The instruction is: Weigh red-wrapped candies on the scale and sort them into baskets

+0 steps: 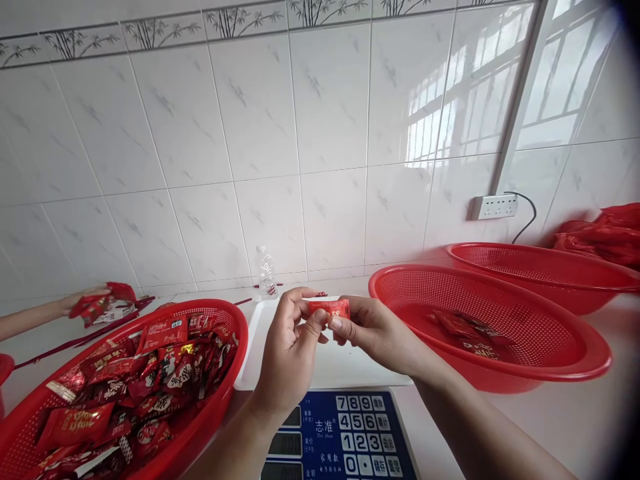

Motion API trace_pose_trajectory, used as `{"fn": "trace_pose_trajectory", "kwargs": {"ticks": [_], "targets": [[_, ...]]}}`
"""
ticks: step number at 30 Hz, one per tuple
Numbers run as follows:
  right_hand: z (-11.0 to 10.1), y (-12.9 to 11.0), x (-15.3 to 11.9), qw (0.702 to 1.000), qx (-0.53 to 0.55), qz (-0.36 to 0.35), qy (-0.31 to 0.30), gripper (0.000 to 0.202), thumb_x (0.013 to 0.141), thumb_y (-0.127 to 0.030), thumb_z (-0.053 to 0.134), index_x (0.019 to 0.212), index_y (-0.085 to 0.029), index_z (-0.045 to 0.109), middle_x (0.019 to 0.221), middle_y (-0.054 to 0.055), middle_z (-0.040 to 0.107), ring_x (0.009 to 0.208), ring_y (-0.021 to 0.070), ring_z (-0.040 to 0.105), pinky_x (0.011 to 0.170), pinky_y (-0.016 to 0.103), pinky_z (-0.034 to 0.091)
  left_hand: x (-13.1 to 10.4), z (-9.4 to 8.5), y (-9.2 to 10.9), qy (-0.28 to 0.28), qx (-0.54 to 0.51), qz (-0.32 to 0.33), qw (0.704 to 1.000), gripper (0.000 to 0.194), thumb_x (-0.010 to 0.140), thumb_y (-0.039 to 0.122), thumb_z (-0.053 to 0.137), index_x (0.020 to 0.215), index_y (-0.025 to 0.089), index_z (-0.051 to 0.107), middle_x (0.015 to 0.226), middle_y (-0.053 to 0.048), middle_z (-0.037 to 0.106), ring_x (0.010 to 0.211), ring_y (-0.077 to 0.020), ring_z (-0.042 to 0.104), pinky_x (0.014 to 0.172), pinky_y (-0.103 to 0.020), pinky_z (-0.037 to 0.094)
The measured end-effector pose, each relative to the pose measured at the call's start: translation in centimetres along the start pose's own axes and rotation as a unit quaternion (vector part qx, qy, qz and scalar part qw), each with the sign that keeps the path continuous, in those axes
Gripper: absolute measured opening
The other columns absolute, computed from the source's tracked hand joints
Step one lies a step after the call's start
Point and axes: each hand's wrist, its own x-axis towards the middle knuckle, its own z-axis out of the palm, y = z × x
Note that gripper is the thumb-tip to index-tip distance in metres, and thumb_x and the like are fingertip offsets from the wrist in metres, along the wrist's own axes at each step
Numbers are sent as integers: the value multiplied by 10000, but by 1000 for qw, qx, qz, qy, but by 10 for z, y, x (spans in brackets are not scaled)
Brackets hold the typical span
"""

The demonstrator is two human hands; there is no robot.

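Observation:
A small red packet [330, 309] is held between both hands over the white tray [253, 357] of a weighing scale. My left hand [295, 340] pinches its left side with thumb and fingers. My right hand [373, 333] grips the right end the same way. Below them lies the scale's blue keypad panel [325, 427]. To the left, a red basket [240, 333] is heaped with red snack packets [120, 373]. On the right, another red basket [560, 333] holds a few dark red packets [470, 333].
A clear bottle [266, 272] stands by the wall. Another person's hand [83, 300] holds red packets at far left. Behind the right basket sit a second basket [530, 260] and red bags [605, 233]. A power strip [495, 207] is on the wall.

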Motion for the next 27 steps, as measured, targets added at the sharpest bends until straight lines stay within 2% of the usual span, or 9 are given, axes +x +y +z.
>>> {"fn": "trace_pose_trajectory", "kwargs": {"ticks": [2,5,11,14,17,21,27], "targets": [[1,-1,0,1000,5,-17,-24,359,867,-483,528,723,-164,602,692,5,579,609,100,510,546,218,419,-1,0,1,1,6,13,1000,168,911,320,509,1054,235,485,791,12,581,643,-101,531,630,-250,465],[1,-1,-1,1000,-13,-23,-2,372,857,-481,547,659,-168,588,634,-7,557,583,100,512,536,217,412,-1,0,1,-1,23,25,999,163,916,318,499,1059,243,489,756,21,558,640,-106,512,615,-245,446],[0,1,-2,999,-32,-11,2,383,852,-502,541,682,-166,612,637,9,581,589,113,528,532,228,417,0,-1,-2,1,8,13,1000,165,920,320,490,1065,243,477,763,18,565,643,-110,497,627,-252,427],[-1,2,-2,999,-30,-16,-11,405,882,-504,487,709,-165,627,640,17,597,567,109,518,519,229,416,0,-1,-2,-10,-14,5,1000,162,924,323,480,1056,230,473,800,3,573,642,-104,488,622,-249,423],[-2,5,0,999,-43,-7,1,444,899,-516,440,687,-172,624,608,19,594,544,113,516,499,234,422,2,-2,-5,-14,-23,-7,1000,191,912,339,494,1052,211,471,833,-21,574,682,-116,499,619,-250,431],[-4,8,1,997,-69,0,17,466,848,-585,480,655,-190,636,567,21,591,526,130,520,477,249,435,3,-4,-9,-12,-13,-25,1000,245,896,371,516,1070,206,470,866,-41,589,758,-139,523,631,-260,445],[-4,7,1,996,-83,2,18,510,812,-647,475,643,-197,645,550,26,584,509,137,509,461,256,430,5,-6,-13,-48,-26,-49,997,282,883,397,529,1088,211,478,913,-60,610,756,-145,545,619,-266,457]]}}
